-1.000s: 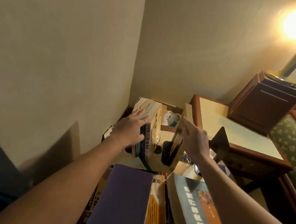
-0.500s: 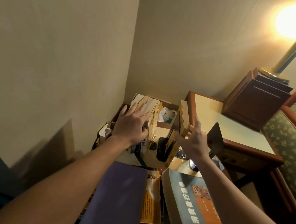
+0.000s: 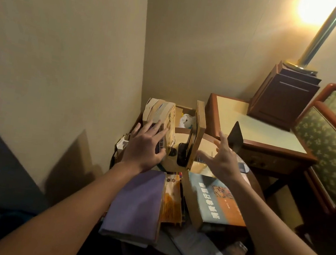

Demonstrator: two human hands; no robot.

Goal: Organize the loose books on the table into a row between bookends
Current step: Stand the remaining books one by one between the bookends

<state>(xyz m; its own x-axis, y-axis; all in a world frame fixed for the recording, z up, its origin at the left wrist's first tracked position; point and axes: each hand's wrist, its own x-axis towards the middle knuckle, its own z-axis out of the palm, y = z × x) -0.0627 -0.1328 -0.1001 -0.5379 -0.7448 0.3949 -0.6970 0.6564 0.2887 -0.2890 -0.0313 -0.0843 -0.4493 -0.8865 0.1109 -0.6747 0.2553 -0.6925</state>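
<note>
Pressing upright books (image 3: pixel 161 113), left hand (image 3: pixel 144 145); right hand (image 3: pixel 221 159) spread beside them.

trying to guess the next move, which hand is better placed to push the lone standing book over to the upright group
Right, probably. The right hand is open and free beside the lone standing book, on its far side from the upright group, while the left hand rests on that group.

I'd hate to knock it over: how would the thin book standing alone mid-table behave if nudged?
Likely tips easily: the thin book stands on a narrow edge, apart from the upright books under the left hand, and the open right hand is not touching it. It looks stiff, holding itself straight. Probably light, being slim.
</note>
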